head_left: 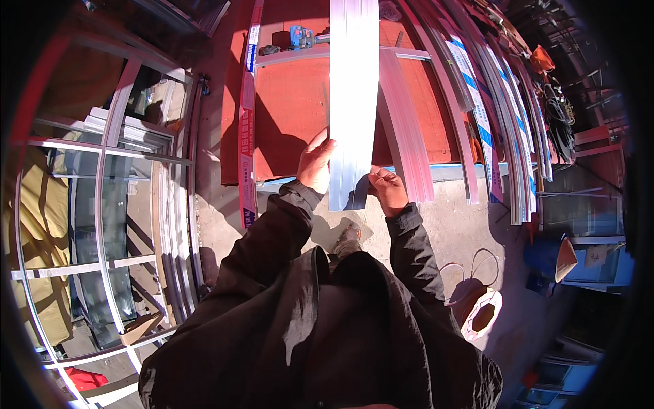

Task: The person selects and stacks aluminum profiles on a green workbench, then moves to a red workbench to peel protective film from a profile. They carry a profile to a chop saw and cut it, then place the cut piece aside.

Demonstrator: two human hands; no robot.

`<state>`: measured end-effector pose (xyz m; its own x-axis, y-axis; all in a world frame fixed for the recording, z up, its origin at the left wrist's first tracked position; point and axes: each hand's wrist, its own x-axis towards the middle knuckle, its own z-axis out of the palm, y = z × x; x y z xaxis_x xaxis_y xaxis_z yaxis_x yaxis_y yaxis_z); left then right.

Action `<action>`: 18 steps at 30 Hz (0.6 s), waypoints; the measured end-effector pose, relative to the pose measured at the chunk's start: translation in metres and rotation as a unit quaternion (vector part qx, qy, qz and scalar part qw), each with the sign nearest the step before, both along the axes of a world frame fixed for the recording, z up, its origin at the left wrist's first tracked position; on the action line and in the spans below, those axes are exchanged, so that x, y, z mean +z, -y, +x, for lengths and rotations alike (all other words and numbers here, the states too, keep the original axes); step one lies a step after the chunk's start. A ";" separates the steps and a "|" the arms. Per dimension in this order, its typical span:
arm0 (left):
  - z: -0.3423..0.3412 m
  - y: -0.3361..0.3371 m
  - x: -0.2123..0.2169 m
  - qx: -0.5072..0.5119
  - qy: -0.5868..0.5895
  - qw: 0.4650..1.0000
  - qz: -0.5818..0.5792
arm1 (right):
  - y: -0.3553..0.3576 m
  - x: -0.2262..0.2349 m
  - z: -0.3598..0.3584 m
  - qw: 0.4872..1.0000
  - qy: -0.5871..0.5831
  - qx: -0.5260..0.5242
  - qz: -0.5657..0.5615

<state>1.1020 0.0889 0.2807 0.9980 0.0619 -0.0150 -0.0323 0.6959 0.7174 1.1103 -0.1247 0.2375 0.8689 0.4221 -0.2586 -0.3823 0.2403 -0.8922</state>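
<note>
A long, flat metal profile [352,116], glaring white in the sun, runs away from me over a red-topped workbench [293,102]. My left hand [315,163] is closed on its left edge, thumb on the upper face. On the right edge, close to the near end, my right hand [388,189] grips the same profile. The fingers beneath it are hidden. Just right of it, a grooved pinkish profile [407,129] lies on the bench and juts past its front edge.
A blue power tool [300,37] lies at the back of the bench. Wrapped profiles [494,123] are stacked along the right. At left stands a metal window frame [102,204] with glass. On the floor at right sits a white-rimmed roll [482,314] beside looped wire.
</note>
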 end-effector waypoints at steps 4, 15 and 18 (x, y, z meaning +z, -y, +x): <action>-0.022 -0.043 0.007 -0.004 0.008 1.000 -0.005 | -0.042 -0.002 -0.016 1.000 0.001 0.006 0.013; -0.047 -0.095 0.004 0.028 0.040 0.997 -0.056 | -0.096 0.019 -0.038 0.999 0.029 0.031 0.014; -0.048 -0.095 0.006 0.031 0.038 0.996 -0.071 | -0.097 0.023 -0.043 0.999 0.039 0.018 -0.004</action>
